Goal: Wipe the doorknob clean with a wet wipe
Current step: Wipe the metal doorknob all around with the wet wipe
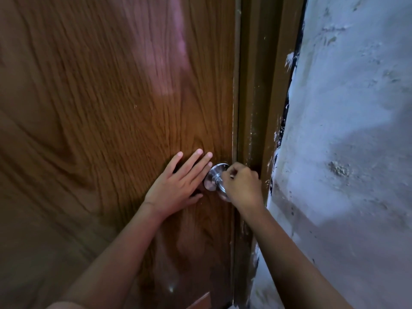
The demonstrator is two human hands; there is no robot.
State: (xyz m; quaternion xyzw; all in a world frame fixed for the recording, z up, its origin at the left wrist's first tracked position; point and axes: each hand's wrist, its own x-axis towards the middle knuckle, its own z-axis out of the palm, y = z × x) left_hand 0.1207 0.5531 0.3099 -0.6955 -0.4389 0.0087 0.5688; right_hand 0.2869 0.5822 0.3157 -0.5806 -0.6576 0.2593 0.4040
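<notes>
So going left to right: most of the shot is the brown wood-grain door (100, 108), and the left hand (178, 181) is laid flat on it with the fingers spread wide, not holding anything, fingertips pointing up and to the right. Looks like it's just bracing the door. Its fingertips end just beside the round metal plate at the base of the doorknob (215, 178), maybe touching the rim, hard to say.

The doorknob itself sits near the door's right edge, close to the door frame (256, 108). It's shiny metal, and its stem sticks out from the door toward the camera and slightly down-right. That axis is the thing that matters here: the knob end lies right under the right hand (243, 186), which is curled closed over it from the right side, so the right hand is clearly the working one. The plate and stem are still showing to the left of that fist.

Honestly I can't make out the wet wipe. There's a small pale glint between the right fingers, but it could be the wipe or just metal. My guess is it's bunched inside the fist against the knob.

Next bit probably needs the fist twisting around the stem axis, then sliding left toward the plate.

Far right is a rough, patchy whitish wall (345, 130).
</notes>
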